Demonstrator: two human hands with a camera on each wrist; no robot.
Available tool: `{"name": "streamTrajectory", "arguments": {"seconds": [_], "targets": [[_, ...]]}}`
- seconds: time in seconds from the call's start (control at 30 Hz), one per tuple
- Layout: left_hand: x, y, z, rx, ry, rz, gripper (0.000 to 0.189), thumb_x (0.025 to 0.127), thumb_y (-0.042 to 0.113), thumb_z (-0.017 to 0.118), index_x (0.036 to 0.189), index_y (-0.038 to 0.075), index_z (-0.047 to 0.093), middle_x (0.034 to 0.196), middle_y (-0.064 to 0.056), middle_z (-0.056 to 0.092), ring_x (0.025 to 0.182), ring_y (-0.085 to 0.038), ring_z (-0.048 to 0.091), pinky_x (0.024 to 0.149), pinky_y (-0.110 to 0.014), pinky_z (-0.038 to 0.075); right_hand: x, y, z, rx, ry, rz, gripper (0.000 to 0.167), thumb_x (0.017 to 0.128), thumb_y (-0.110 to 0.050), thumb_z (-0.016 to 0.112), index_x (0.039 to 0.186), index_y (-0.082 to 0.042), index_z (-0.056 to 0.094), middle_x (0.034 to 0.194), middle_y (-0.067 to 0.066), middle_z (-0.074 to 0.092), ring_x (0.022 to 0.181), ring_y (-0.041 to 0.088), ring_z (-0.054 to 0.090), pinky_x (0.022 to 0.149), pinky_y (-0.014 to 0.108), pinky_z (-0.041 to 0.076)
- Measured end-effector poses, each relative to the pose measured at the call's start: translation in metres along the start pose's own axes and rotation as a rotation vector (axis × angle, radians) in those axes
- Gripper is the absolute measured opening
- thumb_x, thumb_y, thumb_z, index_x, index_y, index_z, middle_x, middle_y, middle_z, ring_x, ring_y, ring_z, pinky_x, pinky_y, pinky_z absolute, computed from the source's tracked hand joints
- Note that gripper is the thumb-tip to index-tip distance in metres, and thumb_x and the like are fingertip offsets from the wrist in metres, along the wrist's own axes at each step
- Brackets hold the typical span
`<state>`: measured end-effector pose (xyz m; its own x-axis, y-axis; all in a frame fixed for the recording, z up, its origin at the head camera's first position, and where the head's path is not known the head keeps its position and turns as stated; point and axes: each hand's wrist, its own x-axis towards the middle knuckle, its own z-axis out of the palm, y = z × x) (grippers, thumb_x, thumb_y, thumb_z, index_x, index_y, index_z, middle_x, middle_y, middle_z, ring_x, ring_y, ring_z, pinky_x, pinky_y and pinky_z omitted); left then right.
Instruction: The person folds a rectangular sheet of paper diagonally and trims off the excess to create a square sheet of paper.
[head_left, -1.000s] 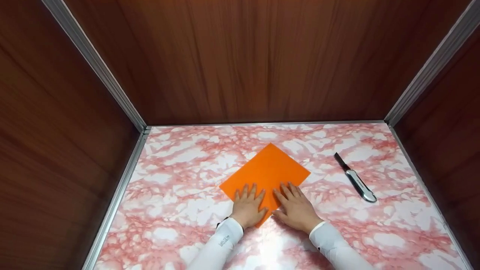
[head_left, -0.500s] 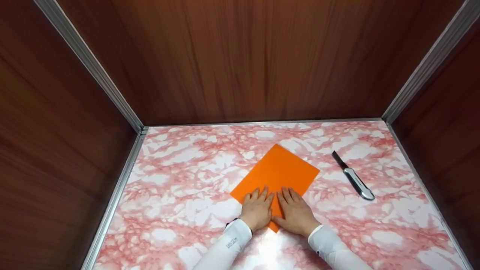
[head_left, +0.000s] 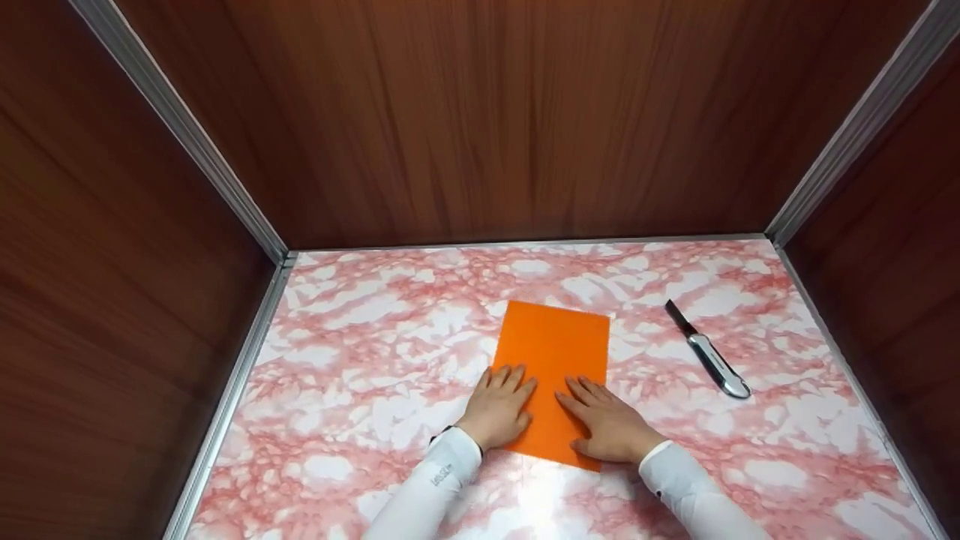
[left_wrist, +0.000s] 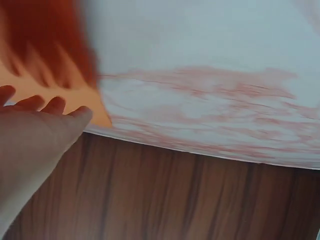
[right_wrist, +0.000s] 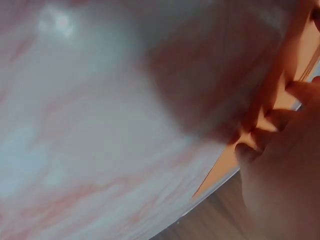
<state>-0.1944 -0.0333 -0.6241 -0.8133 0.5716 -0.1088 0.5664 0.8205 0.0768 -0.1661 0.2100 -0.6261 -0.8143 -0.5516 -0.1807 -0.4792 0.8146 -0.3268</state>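
A sheet of orange paper (head_left: pixel 555 345) lies flat on the marbled table, its long sides running away from me with a slight tilt. My left hand (head_left: pixel 495 409) rests on its left edge near the front, fingers spread. On the right edge lies my right hand (head_left: pixel 609 421), its fingers also spread over the paper. In the left wrist view the left hand (left_wrist: pixel 37 132) has extended fingers over the orange sheet (left_wrist: pixel 90 102). The right wrist view shows the right hand (right_wrist: pixel 285 155) with its fingertips on the paper (right_wrist: pixel 222 167). Neither hand grips anything.
To the right of the paper lies a utility knife (head_left: pixel 709 352), its dark blade pointing away from me. The table (head_left: pixel 360 375) has a red and white marbled top. Brown wooden panels (head_left: pixel 480 135) with metal edging enclose it at the back and sides.
The orange paper has turned from a diamond-like slant to nearly upright in the head view. My hands have moved apart, from its near corner to its two long edges. The knife stays put.
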Motion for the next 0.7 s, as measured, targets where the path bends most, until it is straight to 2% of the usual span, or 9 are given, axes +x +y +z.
{"name": "streamTrajectory", "arguments": {"seconds": [0.17,0.23,0.33,0.5,0.7], "targets": [[-0.006,-0.018,0.007,-0.046,-0.030,0.038,0.065,0.097,0.050,0.048,0.154,0.024,0.031,0.160,-0.006,0.020,0.146,-0.028,0.012,0.114,-0.051,0.010,-0.003,0.004,-0.009,0.054,-0.034,-0.008,0.079,0.081,-0.022,0.068,0.152,-0.016,0.035,0.160,0.007,0.018,0.146,0.029,0.012,0.112,0.050,0.019],[-0.008,-0.021,0.009,-0.050,-0.020,0.049,0.065,0.097,0.053,0.048,0.153,0.025,0.033,0.159,-0.006,0.021,0.146,-0.027,0.014,0.114,-0.051,0.011,-0.004,0.004,-0.010,0.052,-0.037,0.005,0.081,0.077,-0.018,0.068,0.152,-0.016,0.036,0.160,0.006,0.019,0.146,0.028,0.013,0.112,0.050,0.020],[-0.011,-0.018,0.011,0.000,0.003,0.030,0.066,0.095,0.059,0.045,0.153,0.028,0.034,0.159,-0.005,0.024,0.144,-0.027,0.021,0.113,-0.054,0.011,-0.004,0.004,-0.010,0.028,-0.011,0.021,0.080,0.076,-0.018,0.067,0.151,-0.014,0.039,0.160,0.006,0.021,0.146,0.027,0.015,0.112,0.049,0.022],[-0.008,-0.003,0.011,0.122,0.020,-0.054,0.072,0.091,0.070,0.041,0.151,0.030,0.037,0.153,-0.006,0.035,0.136,-0.029,0.034,0.111,-0.058,0.014,-0.007,0.002,-0.004,-0.001,0.095,0.015,0.073,0.084,-0.031,0.066,0.149,-0.009,0.040,0.157,0.011,0.025,0.144,0.031,0.019,0.110,0.051,0.025],[-0.008,0.011,0.010,0.183,0.053,-0.124,0.075,0.089,0.072,0.041,0.149,0.028,0.041,0.137,-0.008,0.048,0.125,-0.029,0.041,0.107,-0.053,0.025,-0.013,0.002,0.000,0.009,0.154,0.038,0.084,0.086,-0.055,0.064,0.151,-0.008,0.037,0.157,0.017,0.025,0.144,0.037,0.018,0.108,0.055,0.025]]}}
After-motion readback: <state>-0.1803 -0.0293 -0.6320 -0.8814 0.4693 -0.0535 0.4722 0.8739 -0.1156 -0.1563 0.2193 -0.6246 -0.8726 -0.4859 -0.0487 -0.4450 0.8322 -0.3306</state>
